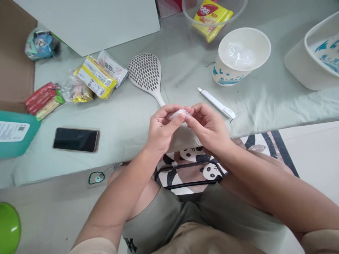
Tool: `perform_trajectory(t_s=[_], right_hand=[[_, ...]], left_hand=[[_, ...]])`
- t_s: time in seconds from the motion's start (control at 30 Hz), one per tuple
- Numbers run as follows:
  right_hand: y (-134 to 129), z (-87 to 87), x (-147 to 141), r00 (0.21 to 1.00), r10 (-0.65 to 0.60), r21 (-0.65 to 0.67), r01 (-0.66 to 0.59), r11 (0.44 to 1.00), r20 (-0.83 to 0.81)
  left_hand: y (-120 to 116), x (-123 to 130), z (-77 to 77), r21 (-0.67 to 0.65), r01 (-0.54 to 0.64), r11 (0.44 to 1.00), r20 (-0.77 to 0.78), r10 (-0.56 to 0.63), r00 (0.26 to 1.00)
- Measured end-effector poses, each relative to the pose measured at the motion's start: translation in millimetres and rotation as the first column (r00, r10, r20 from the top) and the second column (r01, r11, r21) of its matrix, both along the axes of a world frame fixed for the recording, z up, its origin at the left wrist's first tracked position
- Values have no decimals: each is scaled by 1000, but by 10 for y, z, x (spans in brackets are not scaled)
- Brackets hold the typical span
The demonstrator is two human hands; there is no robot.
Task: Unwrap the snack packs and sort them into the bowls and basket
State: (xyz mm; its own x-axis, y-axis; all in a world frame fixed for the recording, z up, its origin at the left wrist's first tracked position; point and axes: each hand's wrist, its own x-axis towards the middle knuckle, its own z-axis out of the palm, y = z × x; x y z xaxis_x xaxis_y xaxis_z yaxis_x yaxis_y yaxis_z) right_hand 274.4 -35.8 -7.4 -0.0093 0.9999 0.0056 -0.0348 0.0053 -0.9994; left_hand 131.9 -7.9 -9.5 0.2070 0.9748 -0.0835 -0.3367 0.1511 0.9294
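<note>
Between my two hands, over the table's front edge, is a small crumpled piece of clear plastic [179,113]. My left hand [165,128] pinches it between thumb and fingers. From the other side, my right hand [208,125] grips its right end with thumb and fingertips. Just beyond my hands lies a grey slotted skimmer [145,72], its handle running toward my left fingers. A white utility knife [216,103] rests on the cloth behind my right hand. Farther back stands a paper cup [230,76] with crumpled clear plastic [238,55] inside.
A phone [76,139] and snack packets [96,77] lie on the left, near a teal container [18,134]. A white box [92,21] stands behind. At the back is a clear bowl [185,16] holding a yellow packet [212,19]. A white bin [299,67] stands right.
</note>
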Motion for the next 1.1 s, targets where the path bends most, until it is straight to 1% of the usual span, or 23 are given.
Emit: perform_trajectory(t_s=[0.1,0.13,0.2,0.23,0.3,0.4,0.47,0.57,0.63,0.7,0.77,0.83,0.9,1.0,1.03,1.1], right_hand=[[15,38,89,995,-68,22,67,998,72],[18,46,117,991,-93,30,90,995,94],[24,54,162,986,-130,39,127,991,103],[27,56,177,988,-128,35,125,992,89],[33,62,190,997,-64,14,64,998,46],[44,81,187,999,46,-1,-46,999,23],[52,93,183,997,53,12,-54,998,53],[65,94,177,988,31,50,-39,998,151],[73,85,165,977,30,98,-52,994,211],[84,75,143,972,46,142,-80,987,230],[99,68,118,973,67,168,-105,980,220],[122,65,107,972,61,181,-103,978,226],[148,69,126,968,8,165,-51,985,252],[161,96,205,959,-94,88,73,993,267],[153,110,236,959,-111,66,97,993,259],[118,146,288,964,-116,52,107,993,239]], left_hand=[[6,20,25,126,-9,992,-119,24,993],[13,15,29,146,0,989,-163,24,986],[31,-5,25,128,29,991,-229,1,974],[41,-17,16,102,40,994,-243,-14,970],[60,-41,-7,48,44,998,-232,-31,972],[74,-78,-27,13,20,1000,-189,-18,982],[79,-103,-19,13,24,1000,-180,-21,983],[85,-141,22,37,75,996,-204,-66,977],[86,-168,53,66,117,991,-269,-96,958],[86,-195,72,91,136,986,-350,-96,932],[96,-224,68,108,123,986,-398,-71,914],[125,-256,36,122,89,989,-421,-30,907],[168,-294,-11,145,13,989,-450,54,891],[217,-352,-52,197,-135,971,-507,219,834],[223,-362,-46,208,-152,966,-528,241,814],[229,-341,5,218,-135,967,-573,239,784]])
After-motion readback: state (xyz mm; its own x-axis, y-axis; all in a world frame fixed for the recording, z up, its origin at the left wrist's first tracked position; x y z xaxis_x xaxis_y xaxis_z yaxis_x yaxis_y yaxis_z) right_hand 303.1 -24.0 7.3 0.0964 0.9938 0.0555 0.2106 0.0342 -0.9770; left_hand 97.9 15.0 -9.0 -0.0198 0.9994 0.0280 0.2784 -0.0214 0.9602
